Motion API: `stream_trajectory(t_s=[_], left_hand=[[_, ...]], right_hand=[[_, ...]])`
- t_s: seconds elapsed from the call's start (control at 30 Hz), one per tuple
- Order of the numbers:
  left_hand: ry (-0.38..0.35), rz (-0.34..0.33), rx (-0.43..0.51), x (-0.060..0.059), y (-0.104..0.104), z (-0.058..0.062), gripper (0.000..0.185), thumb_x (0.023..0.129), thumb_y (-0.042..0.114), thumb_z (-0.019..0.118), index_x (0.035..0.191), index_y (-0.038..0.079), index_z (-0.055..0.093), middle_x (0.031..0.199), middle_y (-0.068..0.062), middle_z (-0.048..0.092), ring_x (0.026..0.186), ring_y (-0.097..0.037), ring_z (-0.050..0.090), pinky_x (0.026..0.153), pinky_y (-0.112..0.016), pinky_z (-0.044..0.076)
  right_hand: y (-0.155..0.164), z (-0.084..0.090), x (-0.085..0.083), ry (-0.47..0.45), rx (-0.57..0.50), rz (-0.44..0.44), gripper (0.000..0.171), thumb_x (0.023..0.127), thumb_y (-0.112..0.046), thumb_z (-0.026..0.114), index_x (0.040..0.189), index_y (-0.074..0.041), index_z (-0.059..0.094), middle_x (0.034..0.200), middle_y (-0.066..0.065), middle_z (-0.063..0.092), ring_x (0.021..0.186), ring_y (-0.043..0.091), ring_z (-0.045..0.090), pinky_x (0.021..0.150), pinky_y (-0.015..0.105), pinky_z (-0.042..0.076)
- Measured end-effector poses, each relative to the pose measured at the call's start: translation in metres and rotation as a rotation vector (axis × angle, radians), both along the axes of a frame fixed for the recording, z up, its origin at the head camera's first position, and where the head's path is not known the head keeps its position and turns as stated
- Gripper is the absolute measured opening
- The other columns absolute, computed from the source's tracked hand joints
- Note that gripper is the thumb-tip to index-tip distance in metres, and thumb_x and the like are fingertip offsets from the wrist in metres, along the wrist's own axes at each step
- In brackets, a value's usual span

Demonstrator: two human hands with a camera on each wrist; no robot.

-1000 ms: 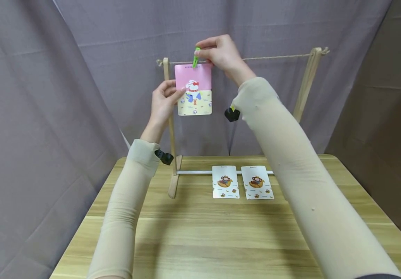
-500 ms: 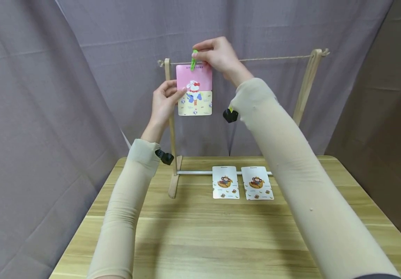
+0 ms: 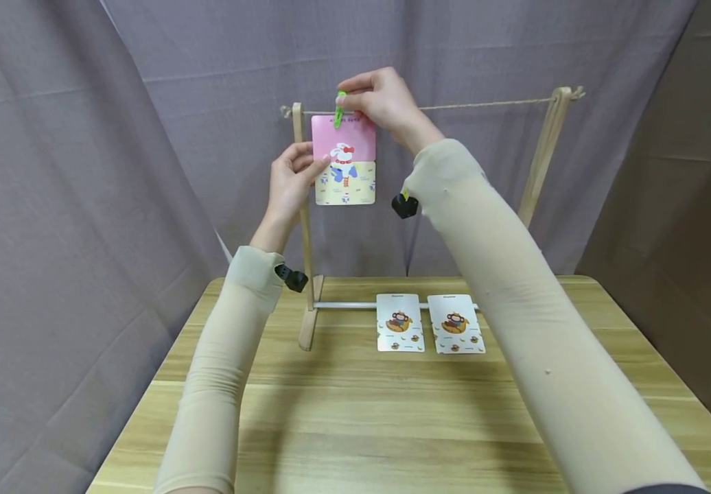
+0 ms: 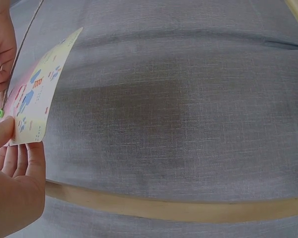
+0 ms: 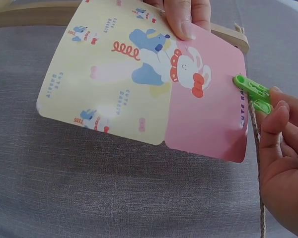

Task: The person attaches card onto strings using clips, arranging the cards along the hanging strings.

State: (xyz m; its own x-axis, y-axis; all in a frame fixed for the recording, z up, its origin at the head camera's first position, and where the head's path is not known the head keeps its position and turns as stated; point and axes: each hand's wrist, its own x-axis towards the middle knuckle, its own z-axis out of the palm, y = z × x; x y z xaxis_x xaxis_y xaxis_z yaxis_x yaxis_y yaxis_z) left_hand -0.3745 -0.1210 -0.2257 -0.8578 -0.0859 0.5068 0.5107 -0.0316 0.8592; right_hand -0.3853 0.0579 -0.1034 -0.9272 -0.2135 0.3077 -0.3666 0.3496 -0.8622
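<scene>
At the string (image 3: 485, 105) strung between the wooden rack's (image 3: 302, 226) posts, the right hand (image 3: 383, 103) pinches a green clothespin (image 3: 340, 110) onto the top edge of the pink-and-yellow rabbit card (image 3: 344, 159). The left hand (image 3: 290, 180) pinches the card's left edge between thumb and fingers, steadying it. The card looks light, thin and bendy, probably slick, so it is best held by its edges. Two monkey cards (image 3: 429, 322) lie on the tabletop (image 3: 343, 412).

The person wears snug beige sleeves (image 3: 504, 288) from upper arm to wrist, leaving both hands bare. A small black camera (image 3: 292, 277) is strapped at each wrist.
</scene>
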Motion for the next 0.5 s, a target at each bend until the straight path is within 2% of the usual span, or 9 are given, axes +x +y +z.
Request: stream_trajectory(t_s=[0.2, 0.5], left_hand=[[-0.007, 0.004, -0.002, 0.0007, -0.003, -0.0004, 0.029, 0.093, 0.009, 0.074, 0.12, 0.004, 0.066, 0.1, -0.01, 0.073, 0.086, -0.018, 0.067, 0.073, -0.027, 0.054], [0.001, 0.006, -0.005, 0.0019, -0.004, 0.0005, 0.03, 0.093, 0.009, 0.073, 0.122, 0.004, 0.065, 0.101, -0.011, 0.073, 0.088, -0.019, 0.068, 0.078, -0.028, 0.056]], right_hand=[[-0.0008, 0.0008, 0.0008, -0.019, 0.006, 0.001, 0.04, 0.095, -0.015, 0.072, 0.134, -0.009, 0.065, 0.115, 0.006, 0.07, 0.072, 0.009, 0.056, 0.063, 0.019, 0.048], [-0.0009, 0.0018, -0.0003, -0.032, 0.008, 0.012, 0.042, 0.095, -0.014, 0.072, 0.136, -0.008, 0.063, 0.103, 0.003, 0.069, 0.07, 0.009, 0.054, 0.061, 0.019, 0.048]])
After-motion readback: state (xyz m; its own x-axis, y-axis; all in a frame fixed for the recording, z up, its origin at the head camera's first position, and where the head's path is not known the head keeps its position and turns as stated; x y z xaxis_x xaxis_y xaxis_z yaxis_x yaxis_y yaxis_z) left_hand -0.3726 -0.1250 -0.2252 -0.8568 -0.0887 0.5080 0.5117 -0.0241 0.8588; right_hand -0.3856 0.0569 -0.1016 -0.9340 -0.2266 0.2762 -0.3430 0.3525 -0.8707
